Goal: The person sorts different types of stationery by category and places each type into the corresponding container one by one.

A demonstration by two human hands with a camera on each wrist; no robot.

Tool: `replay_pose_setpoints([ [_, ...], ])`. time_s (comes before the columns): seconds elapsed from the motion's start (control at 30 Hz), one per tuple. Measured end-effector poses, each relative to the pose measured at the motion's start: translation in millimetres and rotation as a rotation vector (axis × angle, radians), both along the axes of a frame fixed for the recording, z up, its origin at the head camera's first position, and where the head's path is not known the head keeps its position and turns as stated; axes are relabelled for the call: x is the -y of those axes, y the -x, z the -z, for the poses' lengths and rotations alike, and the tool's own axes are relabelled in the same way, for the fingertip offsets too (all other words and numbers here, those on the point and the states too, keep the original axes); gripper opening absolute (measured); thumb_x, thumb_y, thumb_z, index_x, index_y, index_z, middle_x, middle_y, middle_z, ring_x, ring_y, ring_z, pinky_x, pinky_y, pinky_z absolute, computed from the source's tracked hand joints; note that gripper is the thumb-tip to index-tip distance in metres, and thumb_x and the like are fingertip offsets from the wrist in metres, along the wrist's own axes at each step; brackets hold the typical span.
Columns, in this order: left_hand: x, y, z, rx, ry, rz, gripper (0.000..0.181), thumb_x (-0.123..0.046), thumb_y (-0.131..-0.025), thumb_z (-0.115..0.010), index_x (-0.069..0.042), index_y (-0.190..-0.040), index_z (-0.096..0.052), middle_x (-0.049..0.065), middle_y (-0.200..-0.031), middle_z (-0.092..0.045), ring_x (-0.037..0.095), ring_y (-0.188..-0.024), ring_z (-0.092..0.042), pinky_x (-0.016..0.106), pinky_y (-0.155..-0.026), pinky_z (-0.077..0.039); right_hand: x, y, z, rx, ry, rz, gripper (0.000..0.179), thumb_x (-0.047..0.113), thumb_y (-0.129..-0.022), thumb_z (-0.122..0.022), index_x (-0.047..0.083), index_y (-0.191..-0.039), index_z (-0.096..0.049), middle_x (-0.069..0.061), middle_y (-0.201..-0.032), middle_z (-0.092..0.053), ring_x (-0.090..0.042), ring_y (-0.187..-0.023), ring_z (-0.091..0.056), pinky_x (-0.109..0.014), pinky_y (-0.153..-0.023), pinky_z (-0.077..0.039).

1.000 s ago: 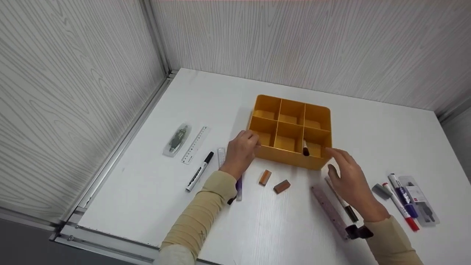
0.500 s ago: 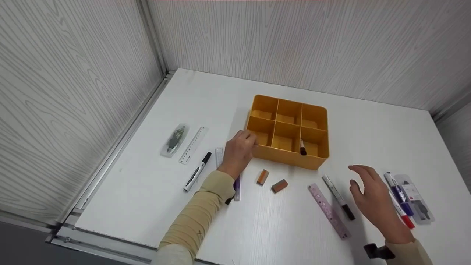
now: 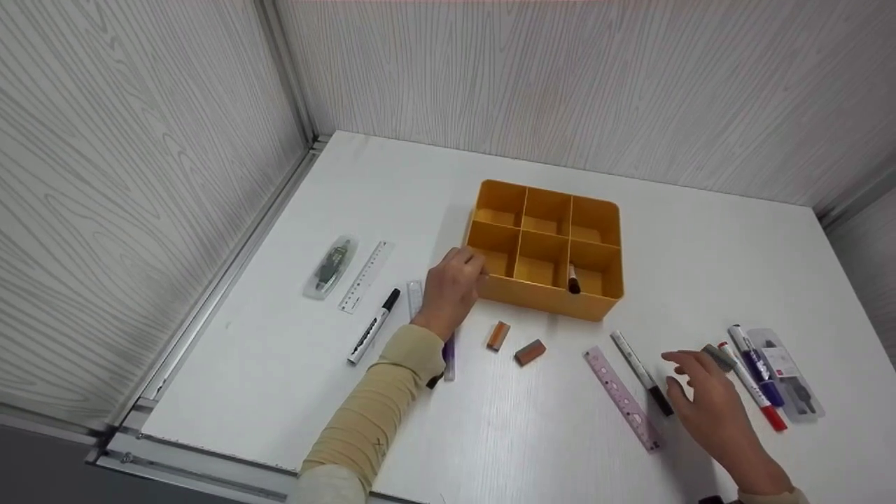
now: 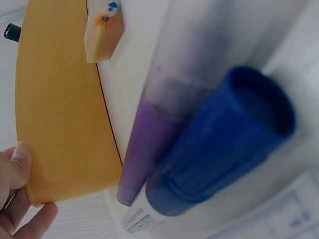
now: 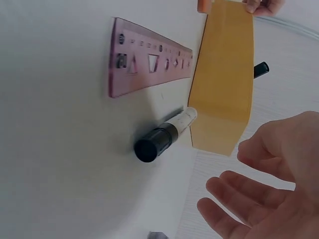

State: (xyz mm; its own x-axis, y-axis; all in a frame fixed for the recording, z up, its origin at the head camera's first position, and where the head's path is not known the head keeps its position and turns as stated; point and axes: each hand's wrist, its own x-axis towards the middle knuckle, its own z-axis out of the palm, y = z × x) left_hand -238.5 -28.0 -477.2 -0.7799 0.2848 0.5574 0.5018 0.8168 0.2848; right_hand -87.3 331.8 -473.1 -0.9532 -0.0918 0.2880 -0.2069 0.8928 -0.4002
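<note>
A yellow six-compartment organizer box (image 3: 542,294) stands mid-table. At its near left corner my left hand (image 3: 453,288) grips the rim; in the left wrist view the thumb lies on the wall, with fingers round the corner. A black-capped marker (image 5: 261,69) leans in the near right compartment. My right hand (image 3: 710,402) is over the table, fingers loosely bent with nothing in them. Just left of it lie a white marker with a black cap (image 3: 640,371) and a pink ruler (image 3: 621,397). A grey eraser (image 3: 719,358) is partly behind its fingers.
Two small orange-and-grey erasers (image 3: 498,336) lie before the box. At right are red and blue markers (image 3: 756,392) and a clear case (image 3: 794,385). At left lie another case (image 3: 330,267), a clear ruler (image 3: 366,276) and a black marker (image 3: 374,327). A blue-capped marker (image 4: 219,144) sits under the left forearm.
My right hand has left the box's near right corner and moved right and toward me. My left hand keeps its grip on the box.
</note>
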Motion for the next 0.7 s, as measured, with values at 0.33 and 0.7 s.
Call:
replay_pose_setpoints([
  [0.33, -0.5, 1.5, 1.1, -0.017, -0.001, -0.002, 0.006, -0.01, -0.089, -0.073, -0.011, -0.087, -0.067, 0.002, -0.093, -0.065, 0.017, -0.088, -0.063, 0.026, -0.072, -0.057, -0.8, -7.3, 13.0, 0.276, -0.02, 0.022, 0.035, 0.0, -0.085, -0.069, 0.005, -0.119, -0.063, -0.013, -0.109, -0.062, -0.022, -0.089, -0.065, -0.028, -0.066, -0.056],
  [0.7, -1.5, 0.6, -0.4, 0.013, 0.019, -0.022, 0.005, -0.01, -0.089, -0.072, -0.011, -0.087, -0.068, 0.001, -0.092, -0.064, 0.017, -0.088, -0.063, 0.026, -0.072, -0.058, -3.9, -5.2, 16.8, 0.389, -0.026, 0.043, 0.033, 0.008, -0.089, -0.064, 0.005, -0.122, -0.059, -0.006, -0.093, -0.061, -0.017, -0.078, -0.054, -0.027, -0.062, -0.046],
])
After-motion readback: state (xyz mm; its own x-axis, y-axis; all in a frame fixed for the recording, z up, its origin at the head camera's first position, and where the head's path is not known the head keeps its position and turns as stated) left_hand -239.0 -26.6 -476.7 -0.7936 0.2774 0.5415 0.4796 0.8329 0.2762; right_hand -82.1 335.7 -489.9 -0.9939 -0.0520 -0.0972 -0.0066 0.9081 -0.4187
